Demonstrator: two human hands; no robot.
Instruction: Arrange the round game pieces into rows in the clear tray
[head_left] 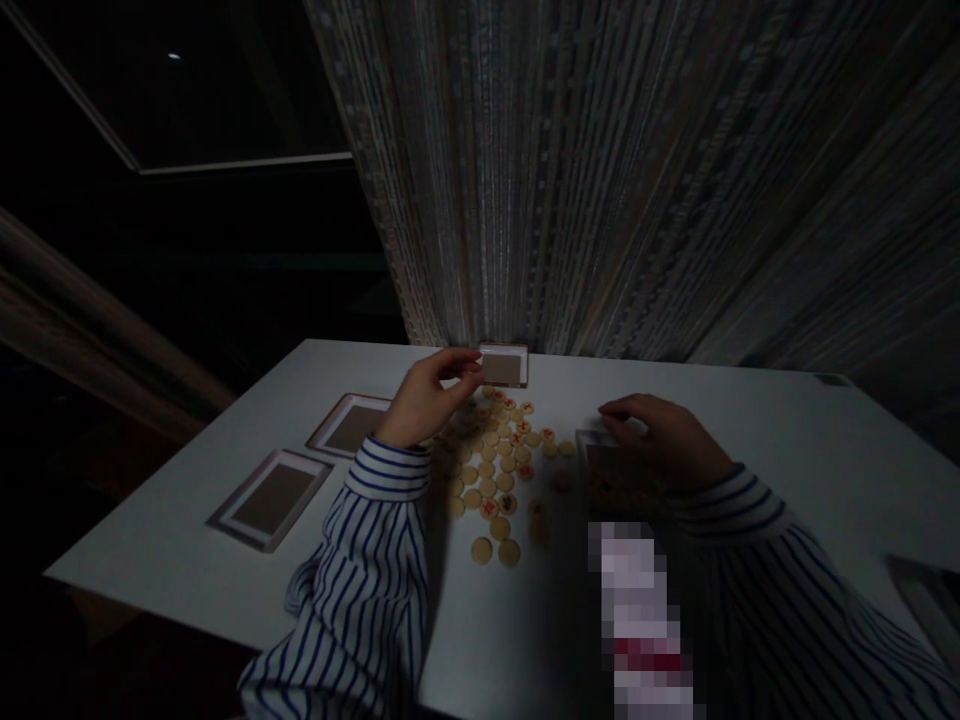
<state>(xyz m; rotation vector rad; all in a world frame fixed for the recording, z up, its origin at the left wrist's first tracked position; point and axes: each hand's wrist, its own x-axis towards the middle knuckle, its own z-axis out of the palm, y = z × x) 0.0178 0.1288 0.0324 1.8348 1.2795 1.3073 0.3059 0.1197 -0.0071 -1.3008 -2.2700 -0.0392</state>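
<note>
Left hand (439, 390): raised over the far part of the spread of xiangqi pieces (507, 464), thumb and forefinger curved towards each other, tips a little apart. Right hand (667, 440): above the right-hand shallow box (611, 462), fingers bent, thumb close beneath; shadow prevents telling whether the tips meet or hold a piece. The pieces lie loose on the white table (480, 630), mid-table, between the two forearms.
</note>
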